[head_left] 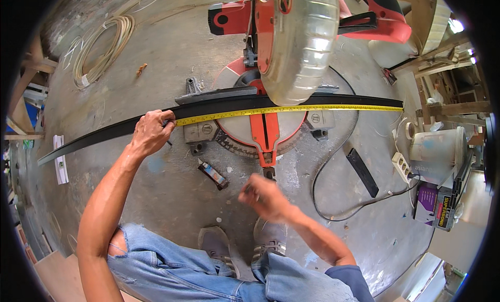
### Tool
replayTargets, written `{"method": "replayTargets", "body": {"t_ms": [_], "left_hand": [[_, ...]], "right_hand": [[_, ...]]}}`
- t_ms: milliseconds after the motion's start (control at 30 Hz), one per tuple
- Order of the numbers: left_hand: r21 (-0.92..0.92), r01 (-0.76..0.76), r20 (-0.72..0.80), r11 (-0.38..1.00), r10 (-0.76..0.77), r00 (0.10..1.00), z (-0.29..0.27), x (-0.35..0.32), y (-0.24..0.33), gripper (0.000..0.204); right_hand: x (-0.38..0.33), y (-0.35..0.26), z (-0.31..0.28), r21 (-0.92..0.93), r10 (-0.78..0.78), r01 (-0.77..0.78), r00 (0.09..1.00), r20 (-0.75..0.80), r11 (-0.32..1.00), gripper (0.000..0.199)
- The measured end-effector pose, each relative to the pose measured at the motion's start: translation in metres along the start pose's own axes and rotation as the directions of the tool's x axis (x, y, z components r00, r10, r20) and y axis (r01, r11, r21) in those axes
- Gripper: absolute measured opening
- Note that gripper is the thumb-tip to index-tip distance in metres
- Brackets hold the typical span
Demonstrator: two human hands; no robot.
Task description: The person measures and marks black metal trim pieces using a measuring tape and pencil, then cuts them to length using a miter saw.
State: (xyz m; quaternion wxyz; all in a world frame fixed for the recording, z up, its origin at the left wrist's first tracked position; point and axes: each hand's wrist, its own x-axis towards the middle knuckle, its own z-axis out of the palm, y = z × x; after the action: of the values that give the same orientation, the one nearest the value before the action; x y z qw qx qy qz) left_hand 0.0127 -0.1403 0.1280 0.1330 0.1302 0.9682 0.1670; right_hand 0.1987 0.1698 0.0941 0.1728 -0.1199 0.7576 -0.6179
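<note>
A long black profile strip lies across a red and grey mitre saw, its left end reaching well beyond the base. Along its near edge runs the yellow blade of a tape measure, extended to the strip's right end. My left hand is closed around the tape measure at the strip, left of the saw base; the fingers mostly hide its case. My right hand, smeared by motion, hovers above the floor just in front of the saw. Whether its fingers hold anything is unclear.
On the floor sit a small dark tube-like pack, a short black offcut and a white power strip. A black cable curves around the saw's right side. Buckets stand at right; coiled hose lies far left.
</note>
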Motion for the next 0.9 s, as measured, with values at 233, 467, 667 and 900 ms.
{"method": "replayTargets", "body": {"t_ms": [233,467,667,900], "left_hand": [[-0.001,-0.025,0.010,1.000,0.025,1.000,-0.001,0.001,-0.003,0.017],[0.002,-0.050,-0.007,0.999,0.050,0.999,0.002,-0.002,-0.006,0.016],[-0.016,-0.031,0.024,0.999,0.031,0.999,-0.003,0.001,-0.002,0.017],[-0.026,-0.031,0.030,0.999,0.031,0.999,-0.002,0.001,-0.005,0.020]], "right_hand": [[0.114,0.022,-0.066,0.199,-0.038,0.153,0.872,-0.489,0.968,0.014],[0.149,0.020,-0.076,-0.010,-0.128,0.137,0.890,-0.438,0.990,0.010],[0.150,0.023,-0.083,-0.029,-0.024,0.015,0.940,-0.340,0.999,0.009],[0.148,0.021,-0.087,-0.172,-0.089,0.034,0.943,-0.320,0.984,0.009]]}}
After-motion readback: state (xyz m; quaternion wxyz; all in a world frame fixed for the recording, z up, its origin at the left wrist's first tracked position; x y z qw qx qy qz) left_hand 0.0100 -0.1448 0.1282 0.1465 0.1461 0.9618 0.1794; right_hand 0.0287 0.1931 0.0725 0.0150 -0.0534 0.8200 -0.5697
